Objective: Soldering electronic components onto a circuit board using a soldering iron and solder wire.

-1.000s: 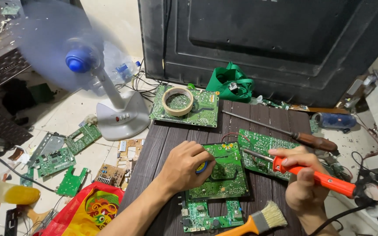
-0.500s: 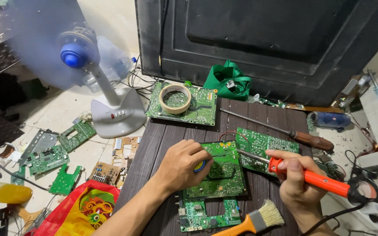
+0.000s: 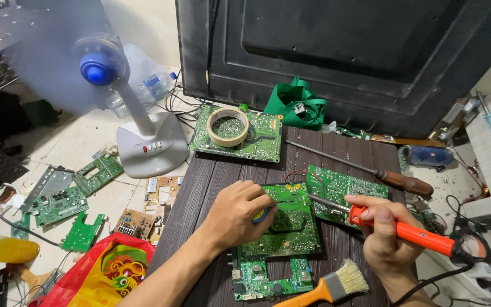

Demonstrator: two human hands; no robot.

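My left hand (image 3: 238,211) rests on a green circuit board (image 3: 288,227) on the dark wooden table (image 3: 200,187), fingers closed on a small blue and yellow object (image 3: 260,215). My right hand (image 3: 383,233) grips an orange soldering iron (image 3: 410,232), its metal tip touching the top of that board. A second green board (image 3: 342,191) lies just beyond the iron. Another board (image 3: 268,278) sits below, near the table's front edge.
A roll of tape (image 3: 228,126) lies on a board (image 3: 257,139) at the table's far edge, with a long screwdriver (image 3: 370,170) to its right. An orange-handled brush (image 3: 331,287) lies at front. A running white fan (image 3: 143,136), loose boards and a red bag (image 3: 98,273) are on the floor at left.
The view has shifted slightly. My right hand has brought the soldering iron's tip a little left, onto the middle board. My left hand stays put.
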